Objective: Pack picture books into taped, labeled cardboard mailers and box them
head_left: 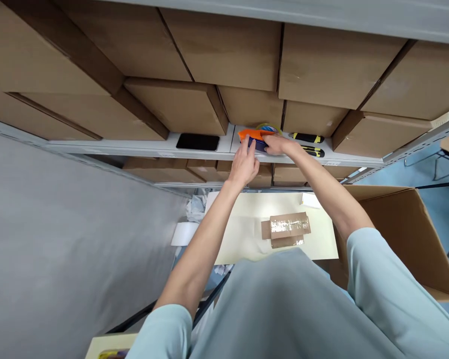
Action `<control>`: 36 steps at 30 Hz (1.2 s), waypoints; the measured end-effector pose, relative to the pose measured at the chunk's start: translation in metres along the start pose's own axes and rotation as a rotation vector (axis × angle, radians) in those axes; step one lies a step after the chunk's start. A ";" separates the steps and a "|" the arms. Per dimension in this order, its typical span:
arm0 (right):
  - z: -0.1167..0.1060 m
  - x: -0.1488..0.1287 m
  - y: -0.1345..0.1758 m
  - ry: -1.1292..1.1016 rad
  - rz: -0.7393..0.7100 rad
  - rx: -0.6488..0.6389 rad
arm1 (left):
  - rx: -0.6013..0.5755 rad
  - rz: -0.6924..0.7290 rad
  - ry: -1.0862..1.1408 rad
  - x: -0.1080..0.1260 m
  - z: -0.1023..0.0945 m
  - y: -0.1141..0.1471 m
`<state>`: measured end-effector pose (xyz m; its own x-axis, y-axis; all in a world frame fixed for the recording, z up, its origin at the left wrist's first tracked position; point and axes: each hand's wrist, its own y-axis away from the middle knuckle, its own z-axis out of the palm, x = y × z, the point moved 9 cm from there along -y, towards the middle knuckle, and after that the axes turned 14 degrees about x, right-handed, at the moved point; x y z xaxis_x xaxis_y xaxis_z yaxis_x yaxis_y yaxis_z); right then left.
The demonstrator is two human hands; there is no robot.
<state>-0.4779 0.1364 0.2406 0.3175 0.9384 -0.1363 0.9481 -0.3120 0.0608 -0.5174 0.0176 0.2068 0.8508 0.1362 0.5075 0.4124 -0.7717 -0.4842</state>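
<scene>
On the narrow grey shelf [164,146] in front of me lies an orange and dark-blue object [247,133] that looks like a tape dispenser. My left hand [244,167] touches its near left side with the fingers stretched out. The fingers of my right hand [279,144] are bent around its right end, partly hidden. Just behind it shows a roll of tape [268,127] with a blue core. Two black-and-yellow utility knives [307,137] lie to the right of my right hand. A black smartphone [197,142] rests flat to the left.
Brown cardboard boxes [235,50] are stacked behind the shelf, with more on the level below. A pale table [239,224] beneath my arms bears a taped flattened carton [290,225]. An open cardboard box [404,239] stands at right. A grey wall [60,239] bounds the left.
</scene>
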 end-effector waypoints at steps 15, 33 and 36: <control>0.006 0.023 0.064 -0.124 -0.011 0.375 | 0.014 -0.036 0.091 0.008 0.011 0.047; 0.283 -0.012 0.382 -0.299 0.401 0.051 | -0.617 -0.065 0.170 0.130 0.188 0.332; 0.289 -0.004 0.391 -0.311 0.453 0.068 | -0.618 -0.101 0.143 0.115 0.177 0.344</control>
<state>-0.1041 -0.0324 -0.0210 0.6737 0.6229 -0.3977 0.7110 -0.6930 0.1190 -0.2195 -0.1223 -0.0278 0.7482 0.1761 0.6397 0.1884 -0.9808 0.0497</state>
